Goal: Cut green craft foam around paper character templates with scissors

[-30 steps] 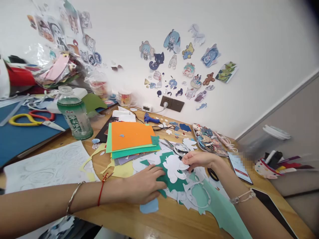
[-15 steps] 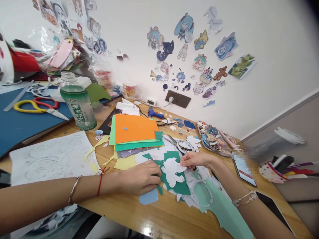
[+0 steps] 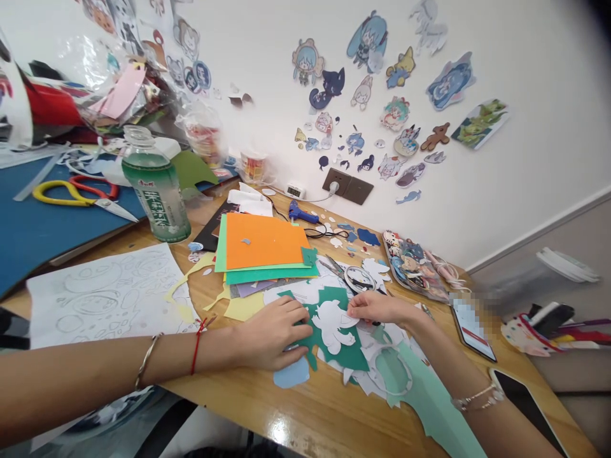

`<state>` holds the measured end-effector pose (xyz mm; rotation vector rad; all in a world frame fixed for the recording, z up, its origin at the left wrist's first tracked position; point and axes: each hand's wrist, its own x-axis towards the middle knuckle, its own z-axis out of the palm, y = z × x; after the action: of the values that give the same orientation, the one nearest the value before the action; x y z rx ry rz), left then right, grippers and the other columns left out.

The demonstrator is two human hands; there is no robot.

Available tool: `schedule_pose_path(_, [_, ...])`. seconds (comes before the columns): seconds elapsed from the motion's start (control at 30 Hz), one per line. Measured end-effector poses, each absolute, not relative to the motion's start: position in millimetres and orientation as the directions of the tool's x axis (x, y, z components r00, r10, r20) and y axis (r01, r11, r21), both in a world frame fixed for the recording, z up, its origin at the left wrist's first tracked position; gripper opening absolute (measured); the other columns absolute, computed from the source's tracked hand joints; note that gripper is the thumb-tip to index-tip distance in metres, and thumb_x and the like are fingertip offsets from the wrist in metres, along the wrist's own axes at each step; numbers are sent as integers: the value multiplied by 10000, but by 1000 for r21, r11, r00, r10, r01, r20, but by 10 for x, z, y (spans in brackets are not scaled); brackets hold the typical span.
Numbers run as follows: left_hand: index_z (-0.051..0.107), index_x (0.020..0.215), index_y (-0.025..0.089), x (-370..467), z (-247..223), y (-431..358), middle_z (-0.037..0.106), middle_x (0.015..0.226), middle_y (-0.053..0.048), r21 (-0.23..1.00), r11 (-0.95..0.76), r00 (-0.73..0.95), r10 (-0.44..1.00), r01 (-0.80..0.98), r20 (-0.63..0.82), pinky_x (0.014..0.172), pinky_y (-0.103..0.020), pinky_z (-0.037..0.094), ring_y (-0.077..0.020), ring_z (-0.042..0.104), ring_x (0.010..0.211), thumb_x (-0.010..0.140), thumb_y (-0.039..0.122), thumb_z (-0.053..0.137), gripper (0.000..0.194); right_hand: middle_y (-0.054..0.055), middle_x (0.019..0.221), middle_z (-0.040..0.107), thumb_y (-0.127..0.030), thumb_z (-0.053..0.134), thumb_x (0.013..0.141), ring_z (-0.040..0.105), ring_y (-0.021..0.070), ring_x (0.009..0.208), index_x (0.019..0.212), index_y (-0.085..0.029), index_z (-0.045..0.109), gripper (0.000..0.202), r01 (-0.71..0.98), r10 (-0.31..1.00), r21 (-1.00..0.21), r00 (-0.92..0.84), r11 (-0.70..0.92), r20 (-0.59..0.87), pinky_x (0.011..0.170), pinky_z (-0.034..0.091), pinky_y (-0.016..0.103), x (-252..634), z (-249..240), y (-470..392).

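Note:
A white paper cutout (image 3: pixel 330 321) with a rounded, creature-like outline lies on a dark green sheet (image 3: pixel 356 360). My right hand (image 3: pixel 377 308) pinches the cutout's right edge between thumb and fingertips. On the left side of the green sheet rests my left hand (image 3: pixel 277 334), palm down, fingers apart and bent over the edge. A light blue paper piece (image 3: pixel 292 374) sticks out below that hand. Beyond my right hand lie scissors (image 3: pixel 351 275), their handles partly behind a ring-shaped item. Paper scraps and a pale green cut sheet (image 3: pixel 424 394) spread beneath my right forearm.
Coloured sheets (image 3: pixel 265 242) are stacked behind my left hand. A green-labelled bottle (image 3: pixel 157 191) stands at left, near yellow-and-red scissors (image 3: pixel 88 196). A blue glue gun (image 3: pixel 303 213) lies by the wall. To the right are a phone (image 3: pixel 472 331) and a tablet-like device (image 3: pixel 522 404).
The view has shifted slightly, so everything sits a little further right. My left fingers have spread a little more. My right hand keeps its pinch on the cutout.

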<state>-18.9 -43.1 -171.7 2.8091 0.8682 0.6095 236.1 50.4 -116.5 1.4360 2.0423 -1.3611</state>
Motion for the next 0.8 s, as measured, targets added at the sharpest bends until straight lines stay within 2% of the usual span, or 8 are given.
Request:
schedule_pose_path(0.1, [626, 958, 151, -190, -1723, -436, 606, 937, -128, 248, -809, 738, 588, 533, 333, 766, -416, 418, -258, 527, 841, 881, 360, 446, 287, -63, 602, 469, -302, 537, 938, 457, 72, 487, 756, -131, 551, 250, 858, 580, -509, -450, 70, -679, 487, 412, 204, 2332, -1163, 473])
schedule_pose_path(0.17, [607, 1056, 136, -192, -1723, -437, 600, 988, -150, 251, -808, 735, 589, 533, 336, 788, -436, 421, -279, 528, 890, 874, 363, 460, 327, -59, 613, 481, -303, 539, 937, 465, 71, 490, 769, -129, 556, 243, 864, 596, -497, -445, 88, -669, 485, 418, 204, 2319, -1174, 456])
schedule_pose_path(0.27, [511, 1253, 146, -189, -1728, -429, 557, 1188, -175, 252, -833, 757, 553, 493, 347, 905, -471, 392, -315, 498, 1069, 859, 345, 489, 442, -52, 634, 502, -313, 537, 938, 482, 75, 502, 790, -127, 565, 239, 876, 644, -464, -431, 130, -632, 495, 432, 210, 2316, -1221, 433])
schedule_pose_path(0.33, [468, 1309, 164, -186, -1741, -420, 517, 1298, -166, 254, -848, 774, 528, 465, 349, 977, -495, 348, -331, 458, 1173, 860, 338, 488, 482, -41, 657, 523, -320, 539, 936, 506, 85, 534, 796, -127, 572, 241, 886, 696, -432, -418, 170, -584, 520, 449, 222, 2321, -1269, 406])
schedule_pose_path(0.5, [518, 1273, 153, -180, -1786, -403, 552, 1304, -161, 281, -842, 774, 535, 460, 338, 1052, -565, 260, -366, 421, 1257, 867, 356, 477, 456, -18, 720, 561, -293, 564, 910, 554, 127, 653, 828, -140, 582, 175, 904, 843, -316, -395, 288, -364, 640, 479, 290, 2312, -1381, 241])
schedule_pose_path(0.6, [527, 1267, 134, -168, -1788, -393, 556, 1307, -175, 294, -843, 782, 531, 450, 326, 1084, -570, 216, -366, 404, 1288, 868, 378, 475, 471, 32, 838, 576, -195, 546, 893, 554, 184, 818, 869, -146, 599, 76, 878, 869, -257, -456, 403, -191, 752, 469, 360, 2280, -1421, 104])
schedule_pose_path(0.7, [531, 1253, 114, -138, -1778, -381, 532, 1336, -194, 305, -844, 794, 525, 440, 306, 1104, -556, 200, -362, 405, 1297, 854, 400, 495, 492, 107, 1034, 577, -70, 435, 888, 498, 253, 985, 1064, -149, 615, 264, 819, 829, -224, -555, 529, -71, 864, 440, 426, 2238, -1461, 4])
schedule_pose_path(0.8, [547, 1206, 87, -103, -1758, -370, 452, 1401, -222, 322, -837, 801, 530, 442, 278, 1125, -509, 198, -345, 423, 1294, 842, 388, 510, 474, 139, 1136, 571, -8, 348, 868, 464, 290, 1048, 1193, -114, 583, 416, 771, 783, -198, -622, 605, -28, 931, 416, 460, 2211, -1497, -49])
